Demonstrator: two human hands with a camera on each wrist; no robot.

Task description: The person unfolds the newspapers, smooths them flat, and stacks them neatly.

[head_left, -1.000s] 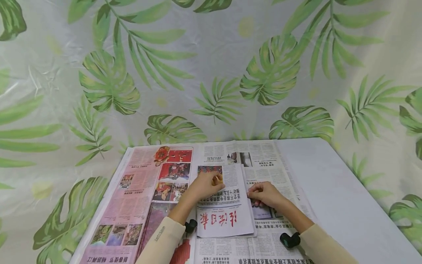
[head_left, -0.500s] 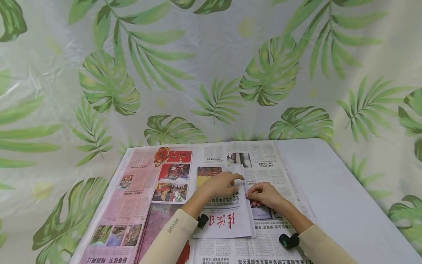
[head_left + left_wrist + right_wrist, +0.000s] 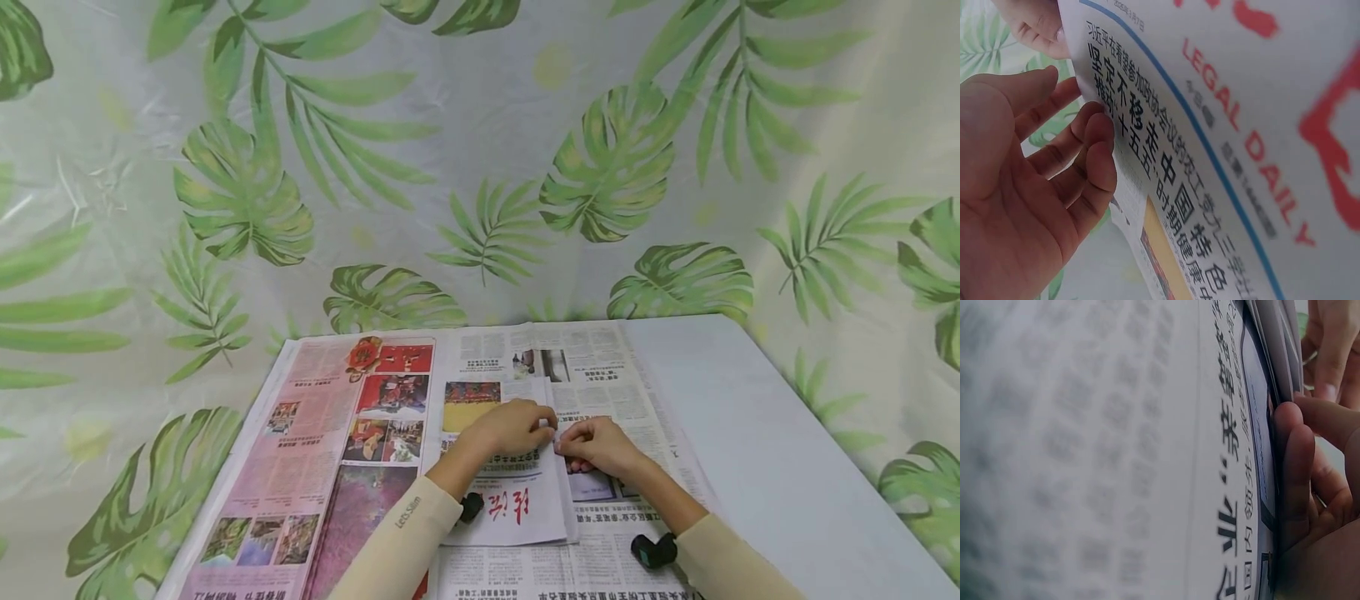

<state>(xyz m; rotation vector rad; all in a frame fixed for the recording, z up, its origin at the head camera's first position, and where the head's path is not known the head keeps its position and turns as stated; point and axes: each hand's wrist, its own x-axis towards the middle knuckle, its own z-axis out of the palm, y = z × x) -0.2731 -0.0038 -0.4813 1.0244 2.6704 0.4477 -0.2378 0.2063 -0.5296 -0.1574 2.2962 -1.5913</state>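
A folded newspaper [image 3: 536, 521] with a red masthead lies over spread newspaper sheets in the head view. At its right edge, my right hand [image 3: 600, 446] pinches the layered pages between thumb and index finger. The right wrist view shows that thumb and forefinger [image 3: 1290, 415] meeting at the page edges. My left hand [image 3: 513, 429] reaches across the folded newspaper to the same edge, close to the right hand. In the left wrist view its fingers [image 3: 1100, 150] bend loosely against the paper, with the thumb [image 3: 1044, 81] standing apart from it.
Spread newspaper sheets [image 3: 615, 400] cover much of the white table [image 3: 750, 450], whose surface shows on the right. Pink pages with photographs [image 3: 307, 450] lie at the left. Behind the table hangs a leaf-patterned curtain [image 3: 487, 142].
My left hand has moved right, from the picture on the folded newspaper to its right edge, and its fingers have bent downward. My right hand stays at that edge.
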